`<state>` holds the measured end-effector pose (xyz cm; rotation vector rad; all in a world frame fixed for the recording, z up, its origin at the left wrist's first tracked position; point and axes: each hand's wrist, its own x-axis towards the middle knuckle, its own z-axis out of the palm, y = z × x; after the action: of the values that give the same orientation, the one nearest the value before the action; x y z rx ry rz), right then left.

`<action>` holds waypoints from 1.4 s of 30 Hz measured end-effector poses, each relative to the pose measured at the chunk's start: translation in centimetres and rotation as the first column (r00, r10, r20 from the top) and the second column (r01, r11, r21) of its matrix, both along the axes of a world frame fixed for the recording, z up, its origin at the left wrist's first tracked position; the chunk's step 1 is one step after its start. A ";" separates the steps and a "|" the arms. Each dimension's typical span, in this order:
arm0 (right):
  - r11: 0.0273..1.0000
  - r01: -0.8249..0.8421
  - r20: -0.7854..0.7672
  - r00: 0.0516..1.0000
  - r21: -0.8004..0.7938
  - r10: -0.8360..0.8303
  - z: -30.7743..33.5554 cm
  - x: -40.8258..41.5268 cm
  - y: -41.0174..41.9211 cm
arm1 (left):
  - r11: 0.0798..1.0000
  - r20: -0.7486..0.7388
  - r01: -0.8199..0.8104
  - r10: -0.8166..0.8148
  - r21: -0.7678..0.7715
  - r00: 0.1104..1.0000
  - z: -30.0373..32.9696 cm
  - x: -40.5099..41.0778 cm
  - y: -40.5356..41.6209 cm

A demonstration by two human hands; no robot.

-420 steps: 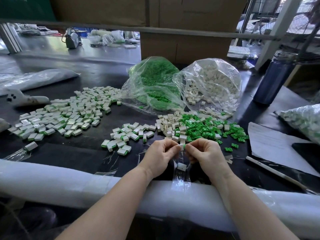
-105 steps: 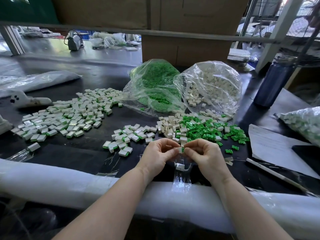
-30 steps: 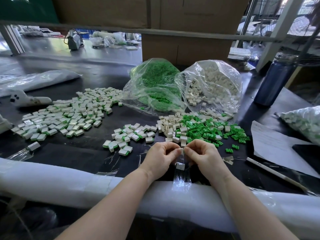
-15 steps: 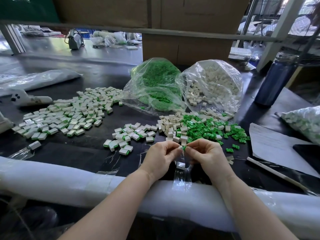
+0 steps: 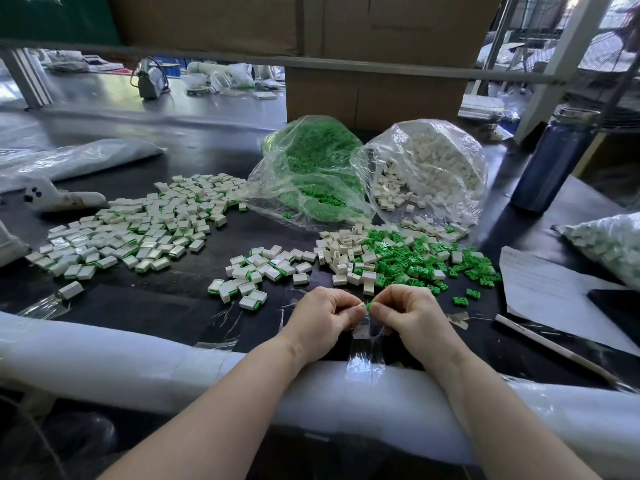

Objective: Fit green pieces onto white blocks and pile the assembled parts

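Observation:
My left hand (image 5: 323, 315) pinches a small white block (image 5: 362, 305) and my right hand (image 5: 403, 311) pinches a green piece (image 5: 368, 305) against it, both just above the black table near its front edge. Right behind my hands lies a mixed heap of loose white blocks (image 5: 346, 252) and loose green pieces (image 5: 408, 261). A small pile of assembled parts (image 5: 256, 271) sits to the left of my hands, and a far bigger spread of assembled parts (image 5: 138, 226) lies further left. One white block (image 5: 360, 331) rests on clear tape below my hands.
A clear bag of green pieces (image 5: 311, 174) and a clear bag of white blocks (image 5: 429, 171) stand behind the heap. A blue bottle (image 5: 550, 161) is at the right, paper (image 5: 547, 292) and another filled bag (image 5: 609, 244) beside it. A white padded roll (image 5: 138, 355) lines the front edge.
My hands stay together at the same spot, fingers working the green piece against the white block. The piles have not moved.

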<state>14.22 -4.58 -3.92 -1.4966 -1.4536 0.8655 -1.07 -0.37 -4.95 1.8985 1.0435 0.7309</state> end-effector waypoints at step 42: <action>0.976 -0.215 -0.255 0.947 -0.042 0.197 -0.4 0.0 0.4 | 0.998 0.117 0.057 -0.052 -0.038 0.992 1.5 0.5 -1.0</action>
<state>14.18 -4.22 -4.37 -1.2463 -1.4193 1.1975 -0.62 -1.41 -3.50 1.8194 0.9240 0.7731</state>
